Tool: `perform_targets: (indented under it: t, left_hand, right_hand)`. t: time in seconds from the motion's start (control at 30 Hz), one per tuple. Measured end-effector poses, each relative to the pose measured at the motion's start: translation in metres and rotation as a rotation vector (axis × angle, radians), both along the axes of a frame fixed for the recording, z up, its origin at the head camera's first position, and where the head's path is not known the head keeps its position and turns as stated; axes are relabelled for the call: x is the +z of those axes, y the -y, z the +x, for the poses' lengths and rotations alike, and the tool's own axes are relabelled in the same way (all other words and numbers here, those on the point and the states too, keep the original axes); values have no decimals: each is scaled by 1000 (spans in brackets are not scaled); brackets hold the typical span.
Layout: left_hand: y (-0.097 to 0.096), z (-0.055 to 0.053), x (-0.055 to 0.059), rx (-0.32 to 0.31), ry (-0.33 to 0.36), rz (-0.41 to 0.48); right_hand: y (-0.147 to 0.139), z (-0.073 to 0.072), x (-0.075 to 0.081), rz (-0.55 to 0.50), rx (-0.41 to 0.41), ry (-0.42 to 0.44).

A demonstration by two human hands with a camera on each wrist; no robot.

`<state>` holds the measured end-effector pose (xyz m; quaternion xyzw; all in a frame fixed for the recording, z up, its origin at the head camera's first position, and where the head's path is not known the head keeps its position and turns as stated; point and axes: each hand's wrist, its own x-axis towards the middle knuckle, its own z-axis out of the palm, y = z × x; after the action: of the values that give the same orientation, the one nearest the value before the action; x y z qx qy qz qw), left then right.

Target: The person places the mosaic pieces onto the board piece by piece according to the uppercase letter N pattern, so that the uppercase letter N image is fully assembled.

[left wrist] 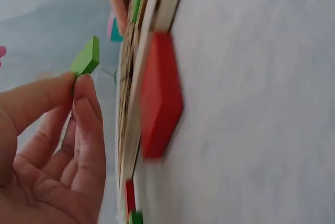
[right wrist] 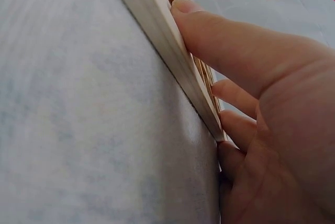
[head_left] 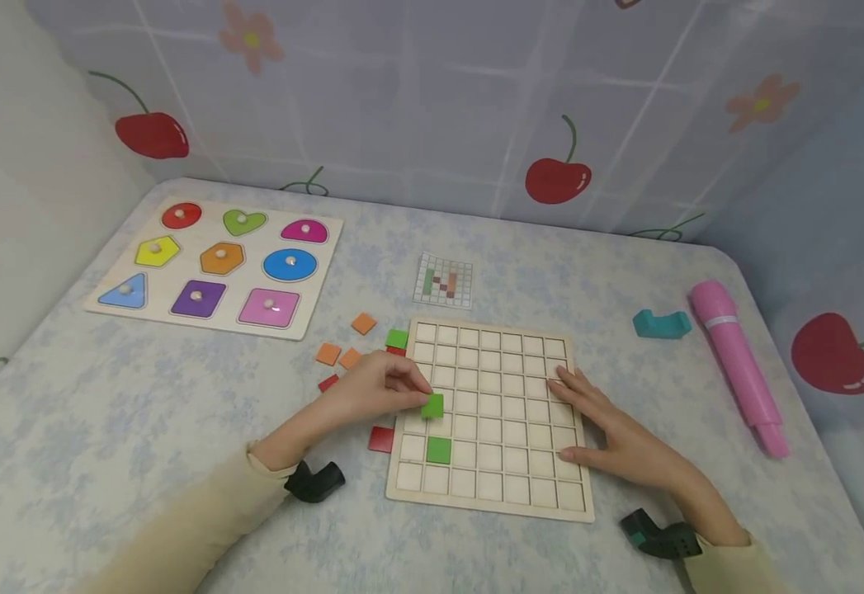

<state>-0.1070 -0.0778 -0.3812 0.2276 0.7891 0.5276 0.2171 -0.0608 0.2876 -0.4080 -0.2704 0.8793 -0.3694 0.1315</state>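
A wooden grid board (head_left: 491, 505) lies flat before me, and one green square tile (head_left: 439, 450) sits in a cell near its lower left. Between thumb and index finger my left hand (head_left: 372, 388) pinches another green square tile (head_left: 433, 406). In the left wrist view that tile is held by one end, tilted, apart from the board. My right hand (head_left: 620, 433) rests on the board's right edge with fingers spread; the right wrist view shows its thumb (right wrist: 225, 41) on the rim. A red tile (head_left: 381, 439) lies against the board's left side.
Loose orange tiles (head_left: 363, 322), more red ones and a green tile (head_left: 397, 338) lie left of the board. Behind it is a small pattern card (head_left: 442, 299). A shape puzzle (head_left: 286, 332) stands back left; a teal block (head_left: 660, 325) and pink microphone-shaped toy (head_left: 743, 371) lie right.
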Motion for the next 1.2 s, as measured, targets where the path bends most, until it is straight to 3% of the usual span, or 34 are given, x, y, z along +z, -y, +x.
perform_targets:
  t: [0.3,0.67,0.9,1.0,1.13,1.2]
  left_hand:
    - [-10,9,-7,45,-45,-79]
    - [-14,16,-14,-15,-128,-77]
    - [-21,19,-15,4,-288,-140]
    - [-23,19,-13,16,-319,-157]
    - [-18,14,-7,12,-266,-127]
    - [-9,6,-1,38,-250,-103]
  right_hand:
    - [6,-2,-1,-11,15,5]
    - [7,3,3,-9,9,2]
    - [4,3,2,5,-9,0]
    - [3,2,2,8,-13,-5]
    - [3,1,3,0,-6,-10]
    - [3,1,4,-7,0,-10]
